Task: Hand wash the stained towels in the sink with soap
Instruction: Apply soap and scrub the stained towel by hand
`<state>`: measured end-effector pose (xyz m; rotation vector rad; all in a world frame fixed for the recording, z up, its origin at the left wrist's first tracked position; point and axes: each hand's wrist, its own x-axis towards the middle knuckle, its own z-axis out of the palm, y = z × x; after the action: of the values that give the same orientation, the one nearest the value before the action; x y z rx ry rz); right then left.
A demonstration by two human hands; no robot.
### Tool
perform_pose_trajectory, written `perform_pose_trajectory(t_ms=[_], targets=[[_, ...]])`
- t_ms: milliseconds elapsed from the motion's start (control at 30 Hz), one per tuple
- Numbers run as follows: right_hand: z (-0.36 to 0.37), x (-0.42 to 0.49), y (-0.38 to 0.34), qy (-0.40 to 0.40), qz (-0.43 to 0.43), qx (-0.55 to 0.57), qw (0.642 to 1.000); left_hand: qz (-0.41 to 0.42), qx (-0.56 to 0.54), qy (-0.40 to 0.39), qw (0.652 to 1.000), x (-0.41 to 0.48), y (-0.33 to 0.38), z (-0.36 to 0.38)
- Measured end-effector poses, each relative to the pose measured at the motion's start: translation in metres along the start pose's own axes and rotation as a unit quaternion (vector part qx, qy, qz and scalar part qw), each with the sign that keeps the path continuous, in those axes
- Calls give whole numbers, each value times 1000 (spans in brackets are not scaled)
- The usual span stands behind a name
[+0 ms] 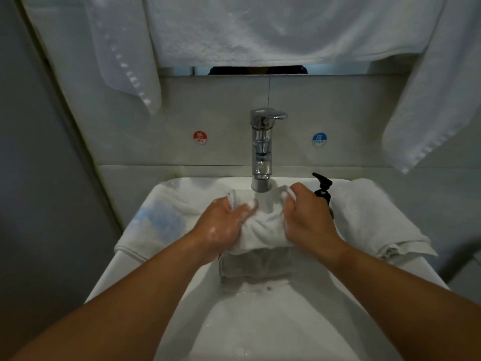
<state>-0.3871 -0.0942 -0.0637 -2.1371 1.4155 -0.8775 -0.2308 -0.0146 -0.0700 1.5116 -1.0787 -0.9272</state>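
Towel (263, 225), white and soaked, is bunched between both hands just below the spout of the chrome faucet (261, 152), over the back of the white sink (260, 329). Its lower part hangs down into the basin, darker and grey with wet. The left hand (223, 227) grips the towel's left side, its fingers (247, 209) curled round the cloth and flecked with white suds over the knuckles and the back of the hand. The right hand (307, 217) grips the right side, fingers (290, 204) curled tight into a fist round a fold that pokes up above the knuckles. The two hands are near each other, with a stretch of gathered cloth between them. Water drops lie on the basin floor below the towel.

A second towel (161, 217) is draped over the sink's left rim and bears a pale blue stain. A third towel (377, 222) lies crumpled over the right rim. A black soap pump bottle (322, 188) stands just behind the right hand, beside the faucet. On the tiled wall a red hot sticker (200, 137) sits left of the faucet and a blue cold sticker (319, 139) right of it. White hanging towels (260, 27) drape across the top of the view, above the faucet
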Motion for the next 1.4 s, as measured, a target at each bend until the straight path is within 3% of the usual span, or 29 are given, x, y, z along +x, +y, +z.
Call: perform_pose_trajectory(t_ms=[133,200,267,367,433,500,667,800,1000,1167,1333,1400], targets=[[6,-2,1,-41,34,16,998,-28,21,116,993,4,-9,0],[7,-2,2,-64,84,126,986,-38,31,133,990,5,-8,0],[10,-5,1,-102,137,254,952,-61,50,133,988,4,-7,2],[14,-4,1,-100,126,289,944,-119,48,132,983,4,-6,2],[14,-2,3,-55,91,277,955,-145,0,138,980,5,-6,0],[15,-4,6,-24,40,210,977,-112,-27,142,983,3,-3,3],[20,-23,-6,-4,-27,140,990,52,88,121,987,-10,-1,28],[21,-39,-23,14,-126,135,983,59,62,169,982,-6,-3,26],[10,-11,-12,-2,-17,103,995,96,102,136,981,-18,9,43],[17,-37,-25,-34,-105,102,989,22,136,175,975,-11,4,29],[10,-8,-5,-2,-14,141,990,108,105,76,986,-20,9,38],[12,-14,-3,-24,-38,132,990,122,110,81,983,-11,4,33]])
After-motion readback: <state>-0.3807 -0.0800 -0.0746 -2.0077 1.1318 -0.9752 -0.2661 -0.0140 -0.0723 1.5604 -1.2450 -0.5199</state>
